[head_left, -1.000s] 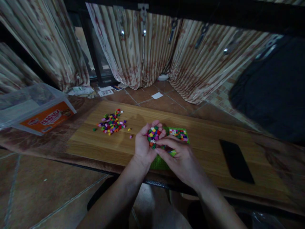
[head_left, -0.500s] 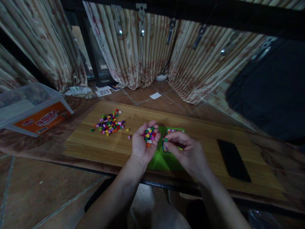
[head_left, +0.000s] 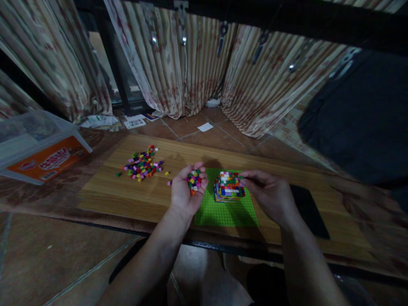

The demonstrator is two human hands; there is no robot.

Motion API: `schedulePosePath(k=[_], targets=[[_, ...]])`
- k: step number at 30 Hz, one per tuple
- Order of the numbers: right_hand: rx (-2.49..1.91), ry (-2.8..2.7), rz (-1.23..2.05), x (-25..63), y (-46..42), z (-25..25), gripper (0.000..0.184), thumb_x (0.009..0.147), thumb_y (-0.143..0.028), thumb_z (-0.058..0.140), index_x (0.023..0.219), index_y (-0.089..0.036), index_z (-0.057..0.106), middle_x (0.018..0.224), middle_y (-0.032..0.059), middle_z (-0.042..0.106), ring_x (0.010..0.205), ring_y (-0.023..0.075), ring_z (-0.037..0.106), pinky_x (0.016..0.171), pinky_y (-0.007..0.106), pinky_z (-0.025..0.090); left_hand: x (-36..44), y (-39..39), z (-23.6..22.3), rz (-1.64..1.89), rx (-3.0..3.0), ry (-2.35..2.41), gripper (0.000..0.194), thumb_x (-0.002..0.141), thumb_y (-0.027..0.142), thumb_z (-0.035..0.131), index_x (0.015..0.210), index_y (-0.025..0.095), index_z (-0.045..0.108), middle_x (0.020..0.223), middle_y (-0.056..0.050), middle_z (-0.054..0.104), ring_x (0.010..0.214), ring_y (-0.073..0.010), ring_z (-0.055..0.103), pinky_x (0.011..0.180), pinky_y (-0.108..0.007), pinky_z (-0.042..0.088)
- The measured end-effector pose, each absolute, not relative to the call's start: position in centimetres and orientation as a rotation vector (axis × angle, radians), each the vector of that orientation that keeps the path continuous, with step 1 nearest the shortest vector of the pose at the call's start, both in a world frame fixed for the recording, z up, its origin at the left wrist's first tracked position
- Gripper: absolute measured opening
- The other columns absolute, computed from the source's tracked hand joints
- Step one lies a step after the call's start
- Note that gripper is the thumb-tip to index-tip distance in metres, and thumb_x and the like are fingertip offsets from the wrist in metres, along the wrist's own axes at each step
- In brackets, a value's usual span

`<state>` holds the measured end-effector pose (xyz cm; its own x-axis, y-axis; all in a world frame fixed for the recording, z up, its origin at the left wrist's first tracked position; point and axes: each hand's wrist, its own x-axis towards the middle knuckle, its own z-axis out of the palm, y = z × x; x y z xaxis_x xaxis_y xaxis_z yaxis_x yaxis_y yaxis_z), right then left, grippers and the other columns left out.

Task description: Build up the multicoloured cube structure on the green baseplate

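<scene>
Wooden board (head_left: 108, 191): loose bricks (head_left: 145, 166), black slab (head_left: 310, 212) partly hidden!
Left hand (head_left: 188, 191): cupped open, fingers together, brick handful (head_left: 194, 179)!
Right hand (head_left: 274, 197): pinching green brick (head_left: 241, 177) at stack (head_left: 229, 189)!

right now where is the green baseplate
In the head view, the green baseplate lies on the wooden board, under the block stack, between the left hand and the dark slab on the right.

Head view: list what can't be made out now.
In the head view:
Plastic tub: left end, cut off by left edge.
Black slab: part of left edge, behind right hand.
Bricks in left hand: count, too small, overlapping.
Brick block: far side, hidden by itself.
</scene>
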<state>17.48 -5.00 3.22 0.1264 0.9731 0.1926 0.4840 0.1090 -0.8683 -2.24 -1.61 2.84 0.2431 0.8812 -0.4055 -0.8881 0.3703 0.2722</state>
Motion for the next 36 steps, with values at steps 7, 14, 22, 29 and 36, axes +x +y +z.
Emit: schedulePosePath(k=[7, 14, 22, 29, 36], targets=[[-1.452, -1.762, 0.526, 17.2, -4.7, 3.2, 0.011, 0.081, -0.024, 0.065, 0.085, -0.024, 0.075, 0.092, 0.0043, 0.069, 0.087, 0.0184, 0.065, 0.079, 0.034, 0.050, -2.4, -1.5, 2.9, 1.211, -0.020, 0.560, 0.026, 0.089, 0.017, 0.045, 0.076, 0.006, 0.065, 0.067, -0.007, 0.058, 0.054, -0.0065, 0.051, 0.047, -0.013, 0.046], [-1.515, -1.744, 0.458, 17.3, -4.3, 2.3, 0.006, 0.075, -0.023, 0.070, 0.076, -0.025, 0.075, 0.095, 0.0041, 0.063, 0.087, 0.0175, 0.063, 0.078, 0.033, 0.048, -2.5, -1.5, 2.9, 1.214, -0.014, 0.554, 0.027, 0.089, 0.017, 0.044, 0.076, 0.006, 0.065, 0.066, -0.007, 0.058, 0.053, -0.0070, 0.051, 0.045, -0.013, 0.045], [-1.581, -1.726, 0.483, 17.3, -4.3, 2.4, 0.010, 0.074, -0.030, 0.070, 0.081, -0.023, 0.074, 0.094, 0.0039, 0.064, 0.081, 0.0178, 0.062, 0.070, 0.032, 0.047, -2.5, -1.4, 2.8, 1.204, -0.013, 0.569, 0.026, 0.089, 0.017, 0.044, 0.076, 0.006, 0.065, 0.066, -0.006, 0.058, 0.052, -0.0064, 0.051, 0.045, -0.013, 0.045], [-1.570, -1.627, 0.546, 18.0, -4.3, 2.7, 0.021, 0.077, -0.039, 0.067, 0.086, -0.022, 0.073, 0.094, 0.0055, 0.068, 0.077, 0.0177, 0.062, 0.067, 0.032, 0.047, -2.4, -1.5, 2.9, 1.201, -0.020, 0.583, 0.026, 0.088, 0.017, 0.045, 0.076, 0.006, 0.065, 0.065, -0.006, 0.058, 0.052, -0.0064, 0.051, 0.044, -0.013, 0.045], [-1.713, -1.552, 0.520, 17.6, -3.9, 1.9, 0.029, 0.073, -0.043, 0.069, 0.091, -0.021, 0.073, 0.094, 0.0060, 0.068, 0.076, 0.0185, 0.061, 0.067, 0.033, 0.046, -2.4, -1.5, 3.0, 1.192, -0.019, 0.570, 0.026, 0.088, 0.016, 0.045, 0.075, 0.007, 0.065, 0.065, -0.006, 0.058, 0.052, -0.0061, 0.050, 0.044, -0.012, 0.045]])
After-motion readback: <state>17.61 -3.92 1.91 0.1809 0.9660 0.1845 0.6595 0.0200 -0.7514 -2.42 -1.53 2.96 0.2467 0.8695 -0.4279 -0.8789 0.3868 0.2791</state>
